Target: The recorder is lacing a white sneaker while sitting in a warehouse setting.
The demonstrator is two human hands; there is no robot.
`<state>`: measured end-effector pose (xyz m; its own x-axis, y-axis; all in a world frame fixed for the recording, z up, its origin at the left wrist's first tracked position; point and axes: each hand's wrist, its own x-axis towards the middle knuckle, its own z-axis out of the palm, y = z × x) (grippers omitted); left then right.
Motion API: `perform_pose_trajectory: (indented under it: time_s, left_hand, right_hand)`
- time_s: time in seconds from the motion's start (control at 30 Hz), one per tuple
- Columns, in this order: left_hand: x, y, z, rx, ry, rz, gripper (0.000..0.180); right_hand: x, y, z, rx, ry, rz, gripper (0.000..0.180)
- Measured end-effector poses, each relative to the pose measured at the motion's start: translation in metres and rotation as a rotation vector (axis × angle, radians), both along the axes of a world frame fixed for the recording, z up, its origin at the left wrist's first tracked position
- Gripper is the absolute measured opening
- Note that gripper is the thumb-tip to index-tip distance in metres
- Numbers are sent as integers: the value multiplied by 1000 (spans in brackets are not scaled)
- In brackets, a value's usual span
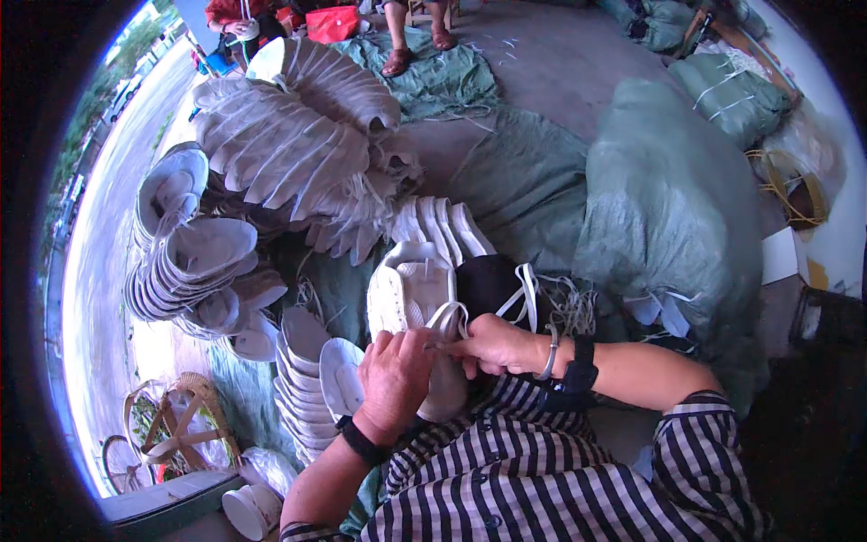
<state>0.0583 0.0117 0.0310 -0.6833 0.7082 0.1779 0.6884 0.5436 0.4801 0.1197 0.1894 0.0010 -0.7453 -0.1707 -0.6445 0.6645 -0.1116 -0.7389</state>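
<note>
A white shoe upper (402,294) lies in front of me over my lap, its mesh tongue facing up. My left hand (397,379) is closed at its near edge, fingertips pinched on the upper. My right hand (501,346) meets it from the right, fingers closed on a white shoelace (449,314) that loops up from the upper. Both sets of fingertips touch, and they partly hide the spot they grip. More white laces (528,294) hang over a dark rounded surface (488,280) just right of the upper.
Stacked white uppers (298,379) stand left of my hands; further stacks (194,262) and a large pile (289,144) lie beyond. A bulky green sack (668,199) stands at the right. Another person's feet (397,61) rest on green sheeting (433,86) at the far side.
</note>
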Motion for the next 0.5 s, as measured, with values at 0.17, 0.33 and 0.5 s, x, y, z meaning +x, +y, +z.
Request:
perform_pose_trajectory:
  time_s: [0.17,0.33,0.5]
  left_hand:
    - [-10,-8,-7,209,-441,23,22]
    - [-10,8,11,-132,-29,-192,18]
    - [-13,6,5,-148,148,-263,12]
  right_hand:
    - [15,12,7,-188,6,-45,22]
    - [24,12,13,-214,145,-63,17]
    - [13,30,18,-41,218,96,19]
